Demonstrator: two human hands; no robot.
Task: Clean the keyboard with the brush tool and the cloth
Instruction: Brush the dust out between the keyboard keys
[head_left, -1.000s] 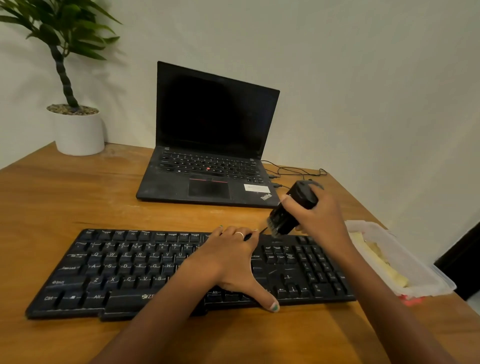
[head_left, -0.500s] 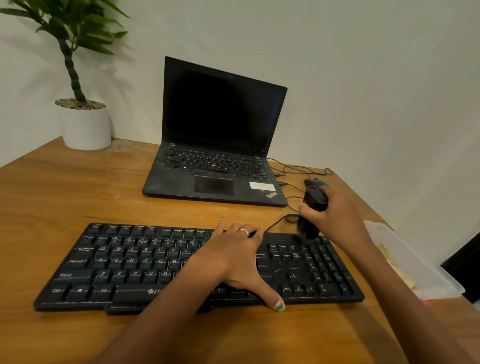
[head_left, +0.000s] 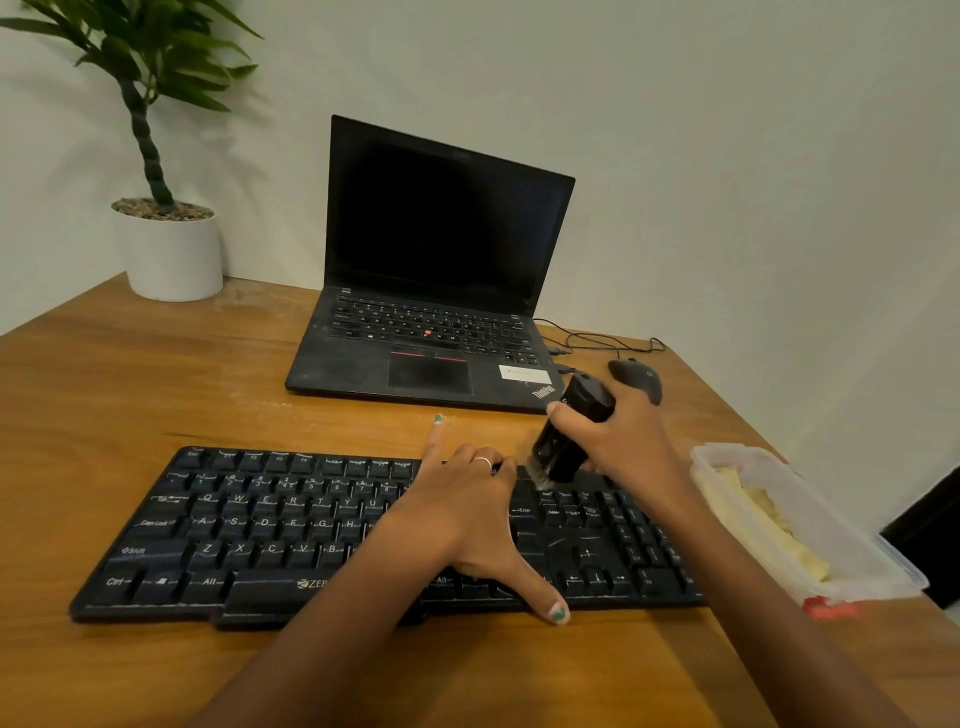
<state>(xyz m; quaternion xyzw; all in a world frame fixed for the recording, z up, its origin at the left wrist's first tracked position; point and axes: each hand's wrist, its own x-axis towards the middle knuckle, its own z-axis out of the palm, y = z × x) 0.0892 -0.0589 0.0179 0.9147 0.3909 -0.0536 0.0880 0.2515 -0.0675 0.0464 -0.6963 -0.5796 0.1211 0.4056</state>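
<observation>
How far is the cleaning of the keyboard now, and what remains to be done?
Nothing looks finished yet. In hand: the right hand grips the brush tool, bristles down on the top rows right of centre of the keyboard, while the left hand rests flat on the keys to steady it. Left: brushing elsewhere, then wiping; a yellowish cloth, it seems, lies in the plastic container.

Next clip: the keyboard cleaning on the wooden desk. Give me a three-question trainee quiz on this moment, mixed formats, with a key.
1. True or false: the right hand grips the brush tool.
2. The left hand rests on: A) laptop B) keyboard C) plant pot.
3. Fill in: the yellow cloth lies in a clear plastic ____.

Key: 1 true; 2 B; 3 container.
</observation>
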